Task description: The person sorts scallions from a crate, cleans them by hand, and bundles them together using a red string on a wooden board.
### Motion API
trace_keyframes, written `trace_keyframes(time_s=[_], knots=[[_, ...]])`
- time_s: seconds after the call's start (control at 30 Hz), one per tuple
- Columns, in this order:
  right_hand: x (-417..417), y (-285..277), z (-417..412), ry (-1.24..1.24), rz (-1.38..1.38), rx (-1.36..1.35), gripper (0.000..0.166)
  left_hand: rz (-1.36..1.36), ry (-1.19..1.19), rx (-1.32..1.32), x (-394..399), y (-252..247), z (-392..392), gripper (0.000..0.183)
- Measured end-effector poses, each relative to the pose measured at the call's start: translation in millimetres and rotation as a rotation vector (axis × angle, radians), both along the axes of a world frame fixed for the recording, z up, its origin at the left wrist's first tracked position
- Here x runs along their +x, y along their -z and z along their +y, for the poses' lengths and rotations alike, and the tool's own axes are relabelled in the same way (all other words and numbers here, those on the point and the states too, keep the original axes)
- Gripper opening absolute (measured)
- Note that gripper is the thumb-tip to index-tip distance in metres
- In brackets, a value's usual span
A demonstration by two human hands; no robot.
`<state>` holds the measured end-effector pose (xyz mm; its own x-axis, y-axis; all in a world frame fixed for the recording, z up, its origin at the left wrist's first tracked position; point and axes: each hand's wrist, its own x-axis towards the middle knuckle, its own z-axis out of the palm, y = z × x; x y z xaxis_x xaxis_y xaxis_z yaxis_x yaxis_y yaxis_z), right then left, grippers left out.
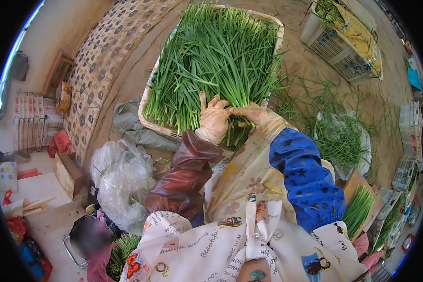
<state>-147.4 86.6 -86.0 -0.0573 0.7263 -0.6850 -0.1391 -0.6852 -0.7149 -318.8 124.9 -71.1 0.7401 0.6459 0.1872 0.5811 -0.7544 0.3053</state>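
Note:
A pale plastic crate [148,121] heaped with long green chives [201,60] stands in front of me. My right hand [262,115], gloved and in a blue sleeve cover, is closed around the stem ends of a bunch of chives [240,86] at the crate's near side. The bunch's leaves fan out over the heap. Beside it, my left hand [214,118], gloved and in a brown sleeve cover, rests over the stem ends with its fingers spread, its thumb side touching the right hand. Below both hands, more stem ends [236,135] show in shadow.
Crumpled clear plastic [121,179] lies at left, near a grey sheet [137,123]. Loose trimmings [342,141] cover a plastic bag at right. Another crate [338,49] stands far right. A person [91,243] sits at lower left beside more chives [123,250].

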Motion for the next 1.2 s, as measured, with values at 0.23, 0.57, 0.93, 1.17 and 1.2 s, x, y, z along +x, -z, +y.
trace_keyframes(time_s=[0.23,0.57,0.93,1.17,1.2], knots=[[32,-42,-6,-0.210,-0.050,0.134,0.021,0.177,-0.064,0.038,-11,18,1,0.040],[78,-72,-44,-0.137,0.029,0.125,0.021,0.032,0.093,-0.599,-27,-56,14,0.034],[33,-80,-47,-0.013,-0.070,0.062,0.024,0.316,-0.404,-0.058,12,-75,80,0.093],[73,-67,-70,0.038,0.252,-0.187,0.023,0.290,-0.900,-0.228,-101,-18,116,0.107],[72,-65,-76,0.074,0.257,-0.168,0.021,0.225,-0.859,-0.321,-111,-8,120,0.110]])
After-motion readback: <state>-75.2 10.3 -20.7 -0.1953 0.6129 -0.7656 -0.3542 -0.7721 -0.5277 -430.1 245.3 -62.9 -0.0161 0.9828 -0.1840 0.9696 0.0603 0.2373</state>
